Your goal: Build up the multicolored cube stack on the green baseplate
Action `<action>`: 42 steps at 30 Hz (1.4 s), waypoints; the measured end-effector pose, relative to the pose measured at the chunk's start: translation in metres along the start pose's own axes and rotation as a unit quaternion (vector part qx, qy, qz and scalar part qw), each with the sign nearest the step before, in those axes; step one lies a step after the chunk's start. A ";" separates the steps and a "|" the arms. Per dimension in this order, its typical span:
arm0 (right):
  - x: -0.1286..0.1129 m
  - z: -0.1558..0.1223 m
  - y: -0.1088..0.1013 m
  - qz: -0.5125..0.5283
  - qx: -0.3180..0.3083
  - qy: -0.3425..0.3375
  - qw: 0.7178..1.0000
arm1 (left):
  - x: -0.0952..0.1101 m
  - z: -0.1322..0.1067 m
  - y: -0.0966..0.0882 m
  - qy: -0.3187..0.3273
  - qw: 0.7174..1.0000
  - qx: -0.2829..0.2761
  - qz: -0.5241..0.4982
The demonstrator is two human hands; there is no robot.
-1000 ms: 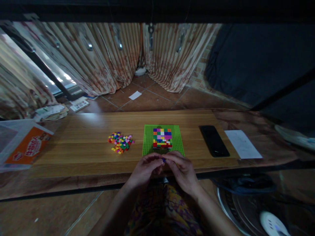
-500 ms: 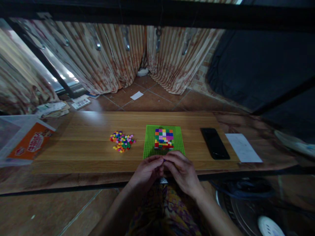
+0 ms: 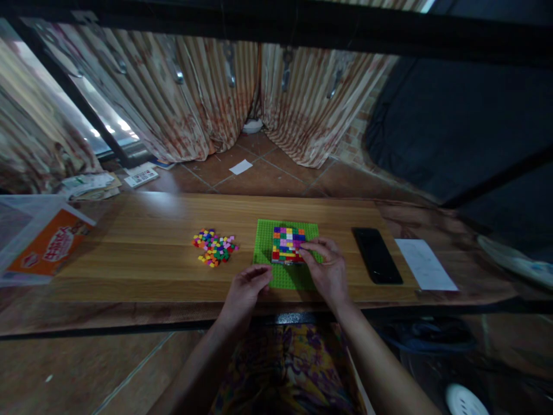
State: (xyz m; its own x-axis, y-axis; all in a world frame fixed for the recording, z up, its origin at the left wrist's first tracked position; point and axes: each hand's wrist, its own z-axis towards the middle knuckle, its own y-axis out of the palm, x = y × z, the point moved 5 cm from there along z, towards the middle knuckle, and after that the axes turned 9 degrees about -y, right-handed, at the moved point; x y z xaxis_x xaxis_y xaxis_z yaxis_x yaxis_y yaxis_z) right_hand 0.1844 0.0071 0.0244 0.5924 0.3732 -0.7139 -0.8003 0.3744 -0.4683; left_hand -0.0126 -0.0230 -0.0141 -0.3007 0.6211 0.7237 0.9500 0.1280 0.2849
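A square build of small multicoloured toy bricks [image 3: 288, 239] stands on a green studded baseplate [image 3: 264, 236]. My right hand [image 3: 326, 268] is at the build's right side, thumb and fingertips pinched on a small brick that looks purple; the fingertips partly hide it. They touch or nearly touch the bricks there. My left hand [image 3: 248, 286] rests by the baseplate's lower left edge, fingers curled in and thumb close against them. Nothing shows at its fingertips. To the left lies a loose pile of small coloured bricks [image 3: 215, 248] on the wooden board.
A black phone [image 3: 377, 255] and a white paper sheet [image 3: 425, 264] lie to the right. At far left stands a clear plastic box [image 3: 26, 210] with an orange label. The wooden board [image 3: 151, 253] ends close in front of my body.
My hands were together in front of the baseplate around a small dark brick. They have parted: the right went forward to the build with a brick, the left moved slightly left and forward.
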 end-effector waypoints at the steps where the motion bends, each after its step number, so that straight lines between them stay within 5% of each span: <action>1: 0.001 0.001 0.002 -0.005 0.001 -0.001 1.000 | 0.000 0.000 -0.001 0.001 1.000 0.002 -0.001; 14: 0.000 -0.003 0.012 -0.023 0.050 0.041 0.998 | -0.003 0.006 -0.007 0.005 1.000 -0.002 0.006; 24: -0.009 -0.015 0.012 -0.165 0.035 -0.087 0.982 | -0.005 0.006 -0.011 0.010 1.000 0.005 -0.006; 31: -0.010 -0.017 0.014 -0.170 0.007 -0.089 0.981 | 0.002 0.002 -0.006 0.028 1.000 0.006 -0.009; 38: -0.009 -0.017 0.007 -0.127 0.005 -0.063 0.990 | 0.013 0.003 0.006 0.110 0.993 -0.002 0.052; 42: -0.004 -0.025 -0.007 -0.047 0.059 -0.019 0.997 | 0.025 -0.002 0.019 0.207 0.962 0.005 0.176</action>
State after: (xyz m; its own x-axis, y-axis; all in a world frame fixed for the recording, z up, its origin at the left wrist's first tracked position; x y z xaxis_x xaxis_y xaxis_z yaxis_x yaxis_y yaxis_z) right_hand 0.1854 -0.0183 0.0174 0.6697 0.3632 -0.6478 -0.7256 0.5059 -0.4665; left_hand -0.0024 -0.0063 0.0110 0.0346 0.2654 0.9635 0.9993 -0.0251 -0.0290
